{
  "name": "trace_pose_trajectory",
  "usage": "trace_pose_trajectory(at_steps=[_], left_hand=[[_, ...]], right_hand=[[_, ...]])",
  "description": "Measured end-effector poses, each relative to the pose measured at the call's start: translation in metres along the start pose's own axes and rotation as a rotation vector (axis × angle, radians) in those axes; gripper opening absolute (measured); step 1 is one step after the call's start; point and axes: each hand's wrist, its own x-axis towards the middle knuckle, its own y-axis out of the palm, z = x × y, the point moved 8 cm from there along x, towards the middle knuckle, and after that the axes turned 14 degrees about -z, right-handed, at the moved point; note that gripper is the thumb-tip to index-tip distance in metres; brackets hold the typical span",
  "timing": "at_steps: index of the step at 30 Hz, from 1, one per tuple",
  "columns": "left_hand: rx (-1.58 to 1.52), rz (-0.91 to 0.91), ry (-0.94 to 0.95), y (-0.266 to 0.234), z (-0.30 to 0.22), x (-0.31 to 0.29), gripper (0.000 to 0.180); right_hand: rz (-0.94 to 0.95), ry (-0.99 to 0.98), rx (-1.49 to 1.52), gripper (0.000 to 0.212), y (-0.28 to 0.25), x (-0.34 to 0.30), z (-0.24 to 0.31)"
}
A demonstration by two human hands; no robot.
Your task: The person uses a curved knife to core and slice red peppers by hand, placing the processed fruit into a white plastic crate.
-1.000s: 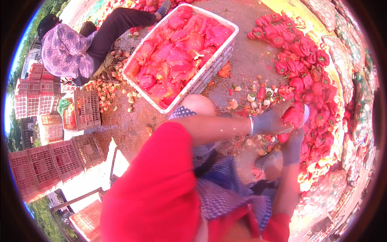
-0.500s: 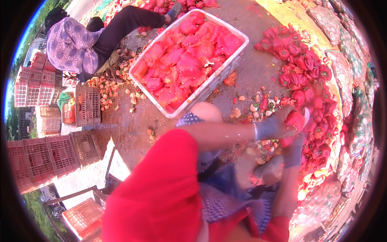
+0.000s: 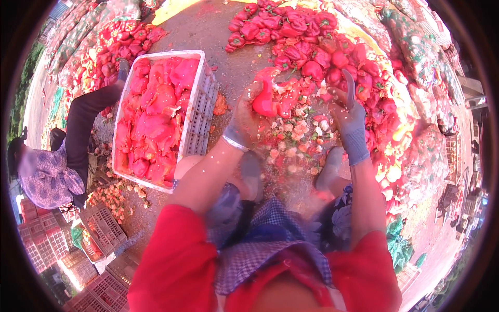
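My left hand, in a grey glove with bare fingers, is closed on a red bell pepper that looks cut open. Over to the right, my right hand grips a knife with a short curved blade pointing up and away from me. The two hands are well apart. Beneath and between them lies a heap of cut-out pepper cores and scraps on the ground. Just beyond my right hand is a pile of whole red peppers.
Left of my left arm stands a white plastic crate full of opened red peppers. Another person sits at the far left, near stacked crates. Filled net sacks line the right side. My shoes flank the scraps.
My hands have separated: the left one, still with a pepper, is left of the right one, which holds the knife. The pepper now appears opened. My view has turned, shifting the crate leftward.
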Motion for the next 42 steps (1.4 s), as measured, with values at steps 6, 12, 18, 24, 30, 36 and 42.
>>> trace_pose_trajectory(at_steps=[6, 12, 18, 24, 30, 36, 42], left_hand=[[0.160, 0.020, 0.012, 0.009, 0.014, 0.004, 0.053], [0.499, -0.196, 0.378, 0.007, -0.029, -0.011, 0.055], [0.869, -0.367, 0.903, -0.019, -0.184, -0.091, 0.051], [1.687, -0.810, 1.511, -0.042, -0.305, -0.246, 0.048], [2.124, -1.293, 1.023, -0.173, -0.286, -0.260, 0.067], [1.935, -1.278, 0.589, -0.276, -0.300, -0.235, 0.065], [2.398, -1.492, 0.545, -0.266, -0.299, -0.212, 0.066]], right_hand=[[-0.111, -0.226, -0.231, 0.028, -0.018, 0.007, -0.006], [0.028, -0.236, -0.048, 0.025, -0.004, -0.006, 0.007], [0.076, -0.305, -0.045, 0.024, 0.009, -0.027, 0.023], [0.137, -0.301, 0.006, 0.026, 0.016, -0.030, 0.002], [0.179, -0.173, -0.030, 0.024, 0.025, -0.023, -0.031], [0.164, -0.248, -0.066, 0.023, 0.048, -0.035, -0.011], [0.255, -0.188, -0.106, 0.022, 0.075, -0.027, -0.024]])
